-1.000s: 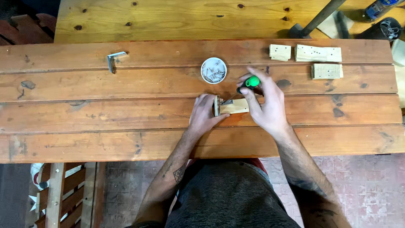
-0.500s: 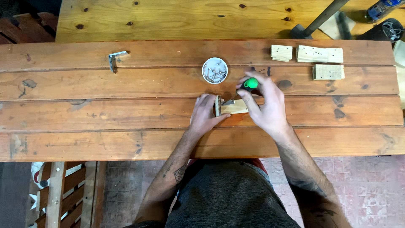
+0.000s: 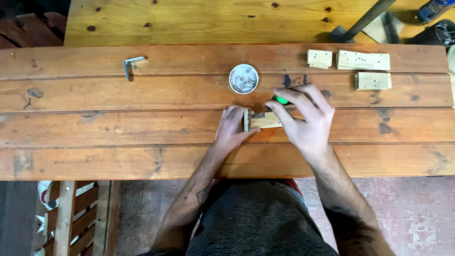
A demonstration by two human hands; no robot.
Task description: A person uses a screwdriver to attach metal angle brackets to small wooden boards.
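My left hand (image 3: 232, 128) presses against the left end of a small wooden block assembly (image 3: 262, 120) lying on the plank table (image 3: 142, 128). A small metal corner bracket (image 3: 259, 114) sits on the block's top. My right hand (image 3: 305, 121) is closed around a green-handled screwdriver (image 3: 281, 100), whose tip points toward the bracket. Just behind the block stands a round white dish (image 3: 243, 78) with several screws in it.
A metal angle bracket (image 3: 131, 65) lies at the back left of the table. Three light wooden blocks (image 3: 356, 60) rest at the back right. A pale plywood board (image 3: 213, 21) lies behind, with tools at the far right corner (image 3: 438, 19). A wooden frame (image 3: 66, 218) stands below left.
My right hand has turned slightly on the screwdriver, with the fingers spread a little wider. The left hand and the block have stayed in place.
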